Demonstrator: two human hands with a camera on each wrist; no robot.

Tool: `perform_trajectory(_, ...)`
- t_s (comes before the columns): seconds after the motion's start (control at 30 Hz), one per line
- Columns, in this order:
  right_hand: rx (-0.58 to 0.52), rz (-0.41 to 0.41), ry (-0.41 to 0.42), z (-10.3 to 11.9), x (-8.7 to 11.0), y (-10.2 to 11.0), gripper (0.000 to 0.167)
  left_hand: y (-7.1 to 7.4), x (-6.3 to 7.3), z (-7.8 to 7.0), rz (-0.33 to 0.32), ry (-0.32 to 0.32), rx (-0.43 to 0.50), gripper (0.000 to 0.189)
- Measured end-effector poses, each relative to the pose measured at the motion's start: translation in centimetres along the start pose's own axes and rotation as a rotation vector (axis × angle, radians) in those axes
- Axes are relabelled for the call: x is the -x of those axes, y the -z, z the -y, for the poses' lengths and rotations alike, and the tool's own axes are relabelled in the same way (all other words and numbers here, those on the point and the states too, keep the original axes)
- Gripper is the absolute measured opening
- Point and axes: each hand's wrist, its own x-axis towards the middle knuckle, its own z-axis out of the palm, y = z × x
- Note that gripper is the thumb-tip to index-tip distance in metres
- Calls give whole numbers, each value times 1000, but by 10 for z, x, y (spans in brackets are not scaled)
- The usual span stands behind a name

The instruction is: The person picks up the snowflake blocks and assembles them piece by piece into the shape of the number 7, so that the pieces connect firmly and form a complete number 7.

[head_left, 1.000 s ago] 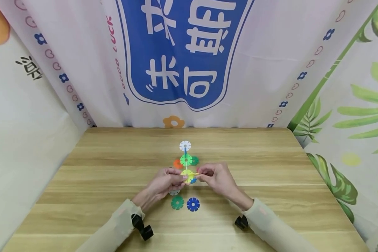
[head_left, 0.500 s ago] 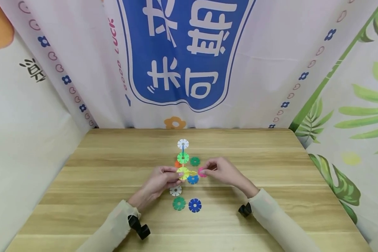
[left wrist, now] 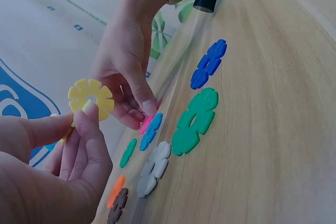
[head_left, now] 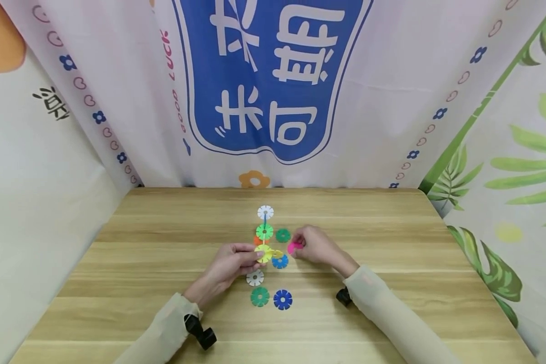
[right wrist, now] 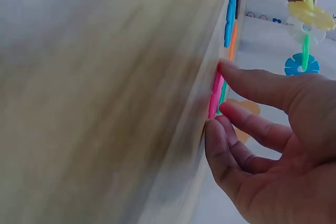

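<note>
My left hand (head_left: 229, 265) pinches a yellow slotted disc (head_left: 263, 254) at the near end of a chain of interlocking snowflake discs held above the table. A second yellow disc (left wrist: 91, 98) sticks out sideways from it. Farther along the chain come a green disc (head_left: 264, 232), a blue one (right wrist: 302, 64) and a white disc (head_left: 265, 212) at the far end. My right hand (head_left: 317, 245) is low at the tabletop, thumb and fingertips pinching the edges of a pink disc (right wrist: 216, 93). Part of that disc is hidden by the fingers.
Loose discs lie on the wooden table (head_left: 368, 313): light blue (head_left: 279, 261), dark green (head_left: 283, 235), orange (head_left: 257, 240), white (head_left: 255, 277), green (head_left: 260, 297), dark blue (head_left: 282, 300) and brown (left wrist: 117, 206). A printed curtain (head_left: 368, 126) hangs behind the table's far edge.
My right hand has left the second yellow disc on the chain, moved a little right and taken hold of the pink disc. The left hand keeps its pinch, shifted slightly left.
</note>
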Motion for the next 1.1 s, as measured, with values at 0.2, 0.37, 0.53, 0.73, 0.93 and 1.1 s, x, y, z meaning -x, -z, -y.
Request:
perform_trajectory(0.2, -59, 31, -37, -6, 0, 0, 20, 0, 0, 3, 1, 8, 11, 24)
perform_trajectory(0.37, -61, 45, -67, -8, 1, 0, 21, -3, -2, 3, 1, 13, 15, 24)
perform_trajectory(0.53, -61, 39, -100, -8, 4, 2, 29, -4, -5, 3, -5, 15, 10, 25)
perform_trajectory(0.73, -111, -3, -98, -10, 10, 6, 21, -2, -5, 2, -4, 7, 19, 25)
perform_trajectory(0.93, -274, -17, -93, -11, 25, 13, 9, -3, -4, -3, -7, 13, 19, 24)
perform_trajectory(1.1, -479, -26, -84, -12, 40, 16, 25, -2, -4, -4, -6, 15, 21, 24)
